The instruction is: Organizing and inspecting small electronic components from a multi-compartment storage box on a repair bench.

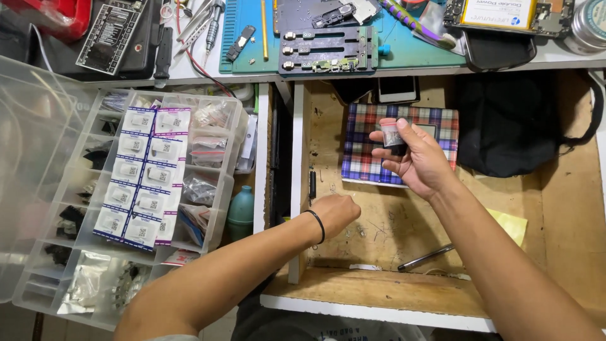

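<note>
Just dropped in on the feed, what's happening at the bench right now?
A person leans over an open wooden drawer. The right hand holds up a small clear packet with dark contents, pinched between thumb and fingers, above a plaid case. The left hand, closed, with a black band at the wrist, rests low at the drawer's left side. A clear parts organizer sits open to the left, with white labelled packets lying across its compartments.

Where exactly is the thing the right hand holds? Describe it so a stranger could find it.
Start at the open wooden drawer under the bench, then the plaid box at its back. Above it, the right hand pinches a small clear container with dark contents, the only thing held up.
</note>
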